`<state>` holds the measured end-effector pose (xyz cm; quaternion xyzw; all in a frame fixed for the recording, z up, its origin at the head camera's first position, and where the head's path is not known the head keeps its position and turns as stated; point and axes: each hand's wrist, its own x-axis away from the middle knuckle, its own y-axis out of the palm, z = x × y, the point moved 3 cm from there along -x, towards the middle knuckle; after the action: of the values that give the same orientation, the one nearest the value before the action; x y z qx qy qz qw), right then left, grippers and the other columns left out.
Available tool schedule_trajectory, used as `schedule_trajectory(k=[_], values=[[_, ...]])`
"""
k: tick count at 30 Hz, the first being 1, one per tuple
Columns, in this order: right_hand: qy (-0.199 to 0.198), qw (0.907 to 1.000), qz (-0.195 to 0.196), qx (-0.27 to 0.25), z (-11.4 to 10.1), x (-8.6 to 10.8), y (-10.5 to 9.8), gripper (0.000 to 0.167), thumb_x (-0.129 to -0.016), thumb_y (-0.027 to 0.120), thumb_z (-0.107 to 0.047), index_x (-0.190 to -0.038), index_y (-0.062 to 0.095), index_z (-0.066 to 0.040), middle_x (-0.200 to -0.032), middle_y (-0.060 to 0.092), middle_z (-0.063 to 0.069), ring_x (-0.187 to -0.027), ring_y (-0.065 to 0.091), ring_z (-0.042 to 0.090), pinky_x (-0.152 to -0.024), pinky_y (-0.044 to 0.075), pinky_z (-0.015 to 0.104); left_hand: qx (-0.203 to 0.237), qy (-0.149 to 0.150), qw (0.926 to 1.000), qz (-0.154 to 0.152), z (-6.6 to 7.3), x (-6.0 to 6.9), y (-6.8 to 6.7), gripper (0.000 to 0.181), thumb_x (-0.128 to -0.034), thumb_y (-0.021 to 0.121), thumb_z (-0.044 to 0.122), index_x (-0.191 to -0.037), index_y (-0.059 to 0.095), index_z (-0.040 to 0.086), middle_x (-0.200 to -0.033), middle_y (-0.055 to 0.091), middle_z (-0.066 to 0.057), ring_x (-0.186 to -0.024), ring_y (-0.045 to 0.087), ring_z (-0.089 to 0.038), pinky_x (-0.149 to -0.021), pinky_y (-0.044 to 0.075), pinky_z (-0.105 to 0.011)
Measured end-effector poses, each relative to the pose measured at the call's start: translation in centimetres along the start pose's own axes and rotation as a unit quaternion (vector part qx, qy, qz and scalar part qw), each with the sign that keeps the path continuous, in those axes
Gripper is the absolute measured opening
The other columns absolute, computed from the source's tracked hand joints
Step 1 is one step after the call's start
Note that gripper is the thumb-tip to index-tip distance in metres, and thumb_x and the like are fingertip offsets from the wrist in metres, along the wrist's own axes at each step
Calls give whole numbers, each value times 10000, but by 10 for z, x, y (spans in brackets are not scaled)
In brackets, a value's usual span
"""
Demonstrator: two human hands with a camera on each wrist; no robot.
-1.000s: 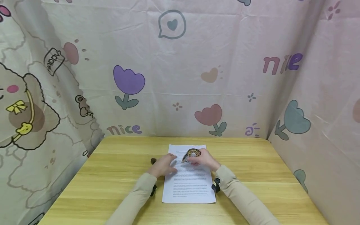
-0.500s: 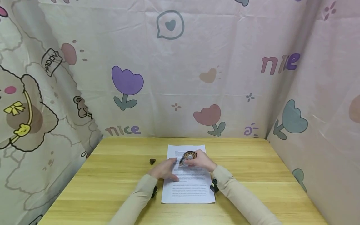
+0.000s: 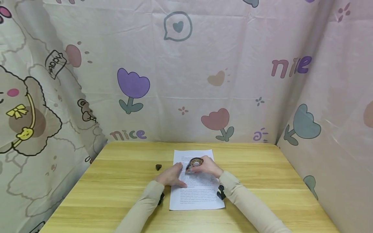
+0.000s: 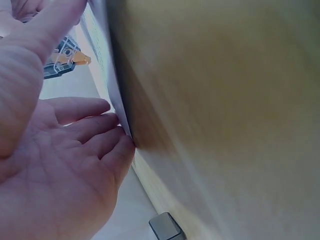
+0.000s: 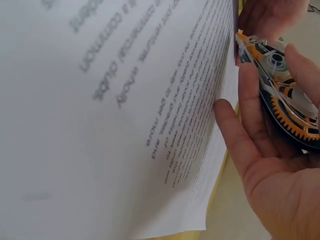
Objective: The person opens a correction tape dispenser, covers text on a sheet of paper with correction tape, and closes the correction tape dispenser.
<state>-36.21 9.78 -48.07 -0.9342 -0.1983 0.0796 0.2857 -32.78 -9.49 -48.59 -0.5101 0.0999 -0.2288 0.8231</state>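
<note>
A white sheet of printed paper [image 3: 198, 195] lies on the wooden table. My right hand [image 3: 210, 166] grips a correction tape dispenser [image 3: 196, 163] above the upper half of the sheet, its tip pointing down and left at the text. Orange gears show through the clear and dark body of the correction tape [image 5: 295, 112] in the right wrist view. The right little finger touches the paper. With fingers extended, my left hand [image 3: 171, 175] rests on the left edge of the sheet; its fingertips press the paper in the left wrist view.
A small dark cap-like piece [image 3: 158, 167] lies on the table [image 3: 122, 181] left of the sheet. Patterned curtains [image 3: 180, 81] stand behind the table and along both sides.
My right hand has moved slightly down and left with the correction tape, then held nearly still. My left hand's thumb has shifted lower on the paper, and the dark piece is more exposed.
</note>
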Motion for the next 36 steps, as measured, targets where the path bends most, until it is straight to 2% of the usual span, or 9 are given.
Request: schedule_trajectory(k=[3,14,22,36], values=[[-46,9998,61,160,0,-1,-1,267,-777,833,-273,-949,738,-92,-813,746,-7,-706,672,90,-710,554,246,-69,-97,9999,-78,0,0,1,1036,-697,863,431,-1430,382,-120,-1538,310,-297,-1440,306,-420,-1199,260,-508],[-380,9988,-36,297,-2,-7,-1,212,-774,834,-229,-905,741,-90,-801,743,-8,-703,666,83,-690,560,248,-38,-154,9998,-106,0,-1,0,1010,-699,866,426,-1416,407,-117,-1539,313,-291,-1445,297,-419,-1204,252,-502],[-231,9989,-72,391,1,-9,-1,233,-768,840,-230,-921,736,-90,-834,740,-13,-737,661,83,-722,552,253,-158,-123,9997,-134,1,-2,-2,1003,-709,857,437,-1419,408,-112,-1537,324,-284,-1443,304,-416,-1201,262,-500],[-154,9991,-198,339,0,-8,1,238,-774,834,-229,-951,742,-99,-872,748,-8,-772,668,89,-771,552,278,-95,-169,9997,-161,1,1,0,1011,-712,854,447,-1427,402,-107,-1545,315,-278,-1447,295,-415,-1199,265,-504]])
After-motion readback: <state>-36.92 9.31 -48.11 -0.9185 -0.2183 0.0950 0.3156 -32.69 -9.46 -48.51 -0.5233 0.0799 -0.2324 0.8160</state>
